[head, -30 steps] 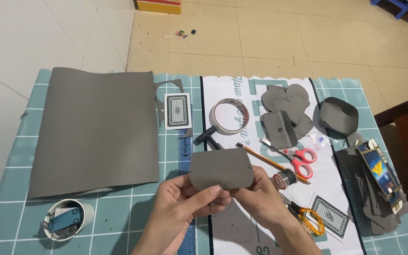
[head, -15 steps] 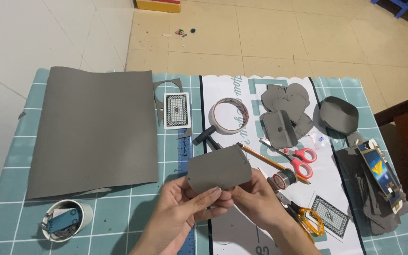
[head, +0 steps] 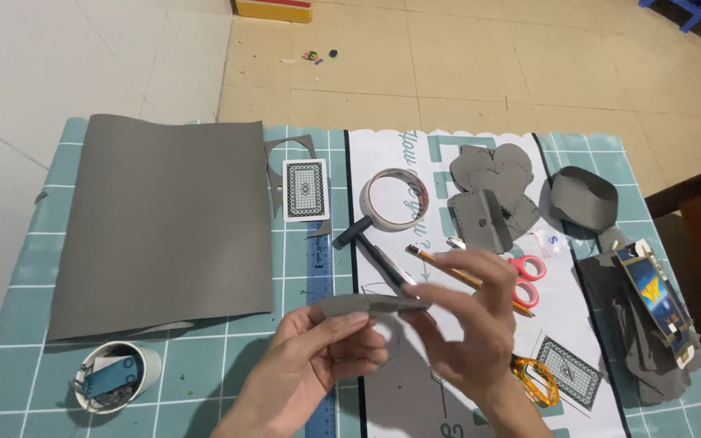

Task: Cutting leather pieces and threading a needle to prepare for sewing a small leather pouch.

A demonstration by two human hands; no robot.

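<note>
Both of my hands hold a small grey cut piece of leather-like sheet, now tipped nearly flat so I see mostly its edge. My left hand grips it from below with fingers curled. My right hand pinches its right end with thumb and forefinger, the other fingers spread. The piece hovers over the white paper sheet near the front of the table.
A large grey sheet lies at left on the teal cutting mat. Around the hands are a blue ruler, playing card, tape roll, pencil, red scissors, orange cutter, grey cut pieces, and a cup.
The grey piece has tipped from facing me to nearly edge-on. My right hand's fingers have spread and lifted; both hands stay in the same place.
</note>
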